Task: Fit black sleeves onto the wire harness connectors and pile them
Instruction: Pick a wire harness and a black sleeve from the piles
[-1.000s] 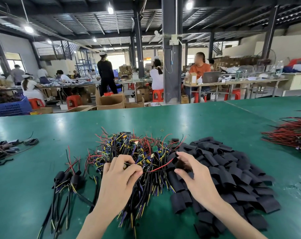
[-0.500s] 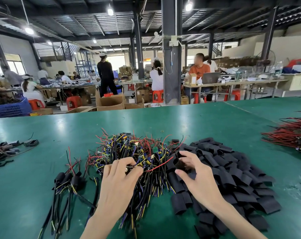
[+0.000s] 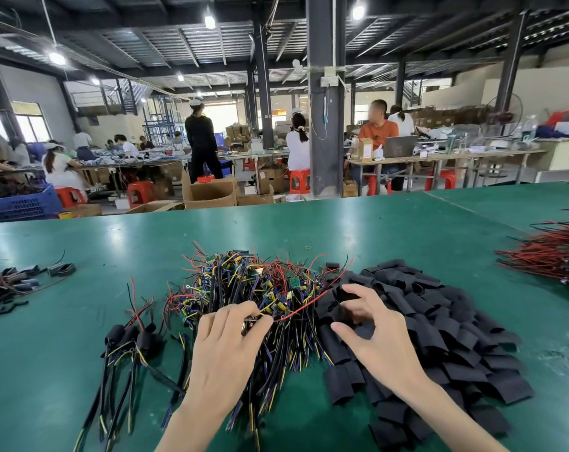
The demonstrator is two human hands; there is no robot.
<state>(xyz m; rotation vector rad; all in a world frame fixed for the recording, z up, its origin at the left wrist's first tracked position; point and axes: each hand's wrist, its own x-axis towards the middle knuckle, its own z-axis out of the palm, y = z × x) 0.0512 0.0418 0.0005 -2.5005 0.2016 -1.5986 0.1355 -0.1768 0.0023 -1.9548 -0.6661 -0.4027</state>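
Right hand [image 3: 381,340] has curled its fingers [image 3: 358,290] onto a black sleeve [image 3: 340,297]; left hand [image 3: 224,353] pinches a connector [image 3: 252,321].

Green bench [image 3: 374,233] foreground; dark steel column [image 3: 324,125] centre; lit ceiling lamps [image 3: 209,21] overhead; red stools [image 3: 299,181], cardboard boxes [image 3: 208,192] behind; window [image 3: 32,127] left.

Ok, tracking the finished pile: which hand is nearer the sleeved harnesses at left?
Left. The left hand is just right of the sleeved harnesses; the right hand is farther right, over the black sleeves.
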